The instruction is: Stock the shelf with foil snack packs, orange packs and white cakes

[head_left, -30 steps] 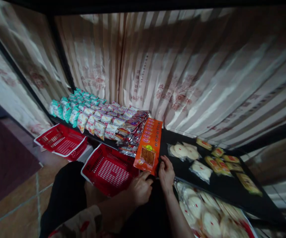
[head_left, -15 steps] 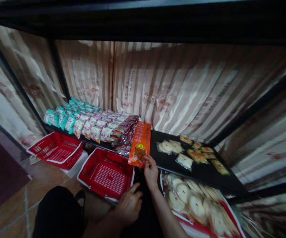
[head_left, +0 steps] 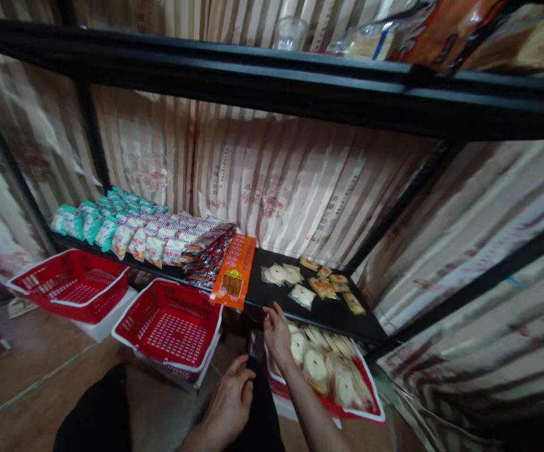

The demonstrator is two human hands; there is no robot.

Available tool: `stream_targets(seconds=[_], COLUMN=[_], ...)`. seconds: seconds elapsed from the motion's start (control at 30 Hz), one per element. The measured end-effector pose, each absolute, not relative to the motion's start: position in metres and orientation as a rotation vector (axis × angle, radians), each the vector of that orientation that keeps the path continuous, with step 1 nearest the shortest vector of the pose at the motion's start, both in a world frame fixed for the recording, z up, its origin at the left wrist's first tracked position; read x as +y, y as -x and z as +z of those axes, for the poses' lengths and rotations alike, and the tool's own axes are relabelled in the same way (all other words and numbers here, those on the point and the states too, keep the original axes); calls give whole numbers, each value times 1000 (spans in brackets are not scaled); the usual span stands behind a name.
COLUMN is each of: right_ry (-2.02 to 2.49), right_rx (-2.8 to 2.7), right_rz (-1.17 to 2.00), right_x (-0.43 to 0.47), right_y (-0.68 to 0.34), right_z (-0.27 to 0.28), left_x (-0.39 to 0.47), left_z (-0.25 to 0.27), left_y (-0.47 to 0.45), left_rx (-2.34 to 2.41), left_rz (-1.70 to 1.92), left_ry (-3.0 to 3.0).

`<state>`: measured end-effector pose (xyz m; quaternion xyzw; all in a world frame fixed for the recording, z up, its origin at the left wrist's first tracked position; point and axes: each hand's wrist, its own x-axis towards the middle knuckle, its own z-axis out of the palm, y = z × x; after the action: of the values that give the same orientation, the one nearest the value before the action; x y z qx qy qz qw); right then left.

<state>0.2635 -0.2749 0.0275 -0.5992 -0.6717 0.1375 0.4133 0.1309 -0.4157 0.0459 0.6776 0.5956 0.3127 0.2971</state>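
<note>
My right hand [head_left: 279,339] hovers just below the black shelf's front edge, beside a red basket [head_left: 369,411] heaped with bagged round white crackers [head_left: 316,364]. Its fingers are slightly bent and apart, with nothing visible in them. My left hand [head_left: 229,395] is low by my knee, loosely curled and apparently empty. Above and left of the right hand, a flat orange snack packet [head_left: 235,270] lies on the shelf, its near end overhanging the edge. Dark-red shiny packets [head_left: 210,257] are stacked against its left side.
White snack bags [head_left: 154,248] and teal bags [head_left: 93,223] fill the shelf's left part. Wrapped crackers [head_left: 279,274] and small yellow packets [head_left: 328,287] lie on its right. Two red baskets [head_left: 168,333] stand below. An upper black shelf [head_left: 234,81] runs overhead.
My right hand has left the orange packet, which now lies on the shelf untouched. My left hand stays low. The view has tilted up and turned right, showing the upper shelf's goods.
</note>
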Motion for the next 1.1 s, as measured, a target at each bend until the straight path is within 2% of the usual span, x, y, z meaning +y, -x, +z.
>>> stream_targets(seconds=[0.4,0.83,1.1], right_ry=[1593,1530,1518], right_rx=[-1591,-1582,-1602], right_rz=[326,397,436], right_x=[-309,-293,-263], right_y=[-354,-377,-363], right_z=[14,5,-14], left_x=[-436,-415,-396], left_z=[52,56,38], left_y=[-193,-209,-175], left_rx=[1509,1491,1640], left_rz=[890,1011,1028], left_ry=[-1693,-1616,-1563])
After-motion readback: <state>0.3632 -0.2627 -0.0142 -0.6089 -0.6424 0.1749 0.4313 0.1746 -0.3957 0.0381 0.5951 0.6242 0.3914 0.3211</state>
